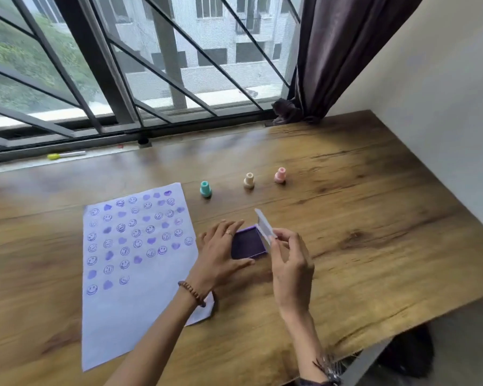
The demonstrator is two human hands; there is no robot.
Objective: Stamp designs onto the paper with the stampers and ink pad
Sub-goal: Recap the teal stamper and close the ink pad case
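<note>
A white sheet of paper [140,274] lies on the wooden table, its upper part covered with several purple smiley and heart stamps. To its right sits a purple ink pad [247,243] with its white lid [265,226] hinged upright. My left hand [221,254] rests flat against the pad's left side, steadying it. My right hand [290,260] pinches the near edge of the lid. Three stampers stand in a row beyond the pad: teal [205,188], cream [249,180] and pink [280,175].
A yellow-capped marker [66,155] lies on the window sill at the far left. A barred window runs along the table's [374,218] far edge, with a dark curtain [332,59] at its right. A wall bounds the table's right side.
</note>
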